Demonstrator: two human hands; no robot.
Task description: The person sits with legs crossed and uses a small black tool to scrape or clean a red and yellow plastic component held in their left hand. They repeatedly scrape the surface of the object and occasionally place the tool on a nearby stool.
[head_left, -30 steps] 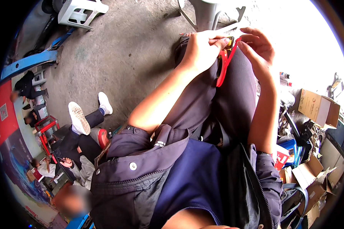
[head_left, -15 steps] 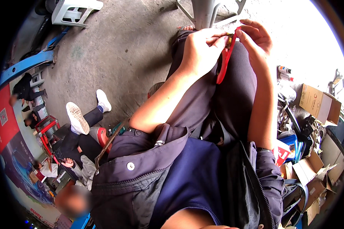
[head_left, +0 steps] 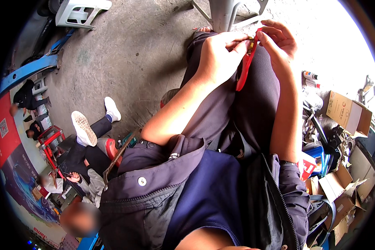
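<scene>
Above my knees, both hands meet at a long, narrow red strip [head_left: 245,71] whose loose end hangs down between my thighs. My left hand [head_left: 221,54] is closed, thumb against fingers, on a small dark and yellow piece [head_left: 251,43] beside the strip. What exactly that piece is cannot be made out. Thumb and forefinger of my right hand [head_left: 279,46] pinch the upper end of the red strip, while its other fingers are loosely curled.
A grey metal pedestal [head_left: 222,14] stands beyond my knees. Right of me lie an opened cardboard box [head_left: 346,111], bottles [head_left: 310,76] and piled cartons. At left are a seated person [head_left: 91,166], a white plastic stool [head_left: 81,12] and a blue metal arm [head_left: 29,74].
Both hands keep their hold on the red strip and the small piece, with only slight finger shifts. Otherwise the scene looks the same.
</scene>
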